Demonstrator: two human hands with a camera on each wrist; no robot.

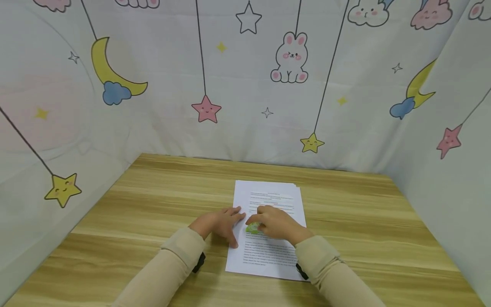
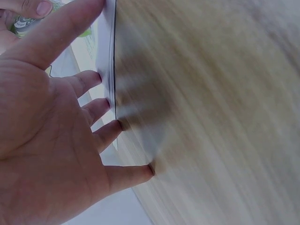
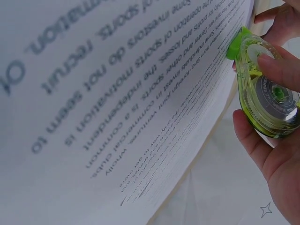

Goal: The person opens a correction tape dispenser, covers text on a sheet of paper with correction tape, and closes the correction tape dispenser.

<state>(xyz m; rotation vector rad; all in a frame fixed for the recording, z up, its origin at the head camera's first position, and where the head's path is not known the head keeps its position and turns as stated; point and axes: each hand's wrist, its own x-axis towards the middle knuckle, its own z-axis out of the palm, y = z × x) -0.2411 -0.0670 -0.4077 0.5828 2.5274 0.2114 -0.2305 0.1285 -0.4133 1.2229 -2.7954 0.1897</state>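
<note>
A green, see-through correction tape dispenser (image 3: 255, 84) is pinched between the thumb and fingers of my right hand (image 1: 279, 222). Its bright green tip meets the printed text on a white sheet of paper (image 1: 264, 256), as the right wrist view shows. That sheet tops a thin stack. At the stack's left side lies my left hand (image 1: 222, 224), its fingers spread and straight. In the left wrist view, the fingertips (image 2: 112, 126) reach the paper's edge and the wood beside it; this hand holds nothing.
The stack lies on a wood-grain table (image 1: 172, 187). Behind and on both sides hangs a white curtain (image 1: 245, 136) printed with stars, moons and a rabbit. Another sheet's corner shows at the stack's upper right.
</note>
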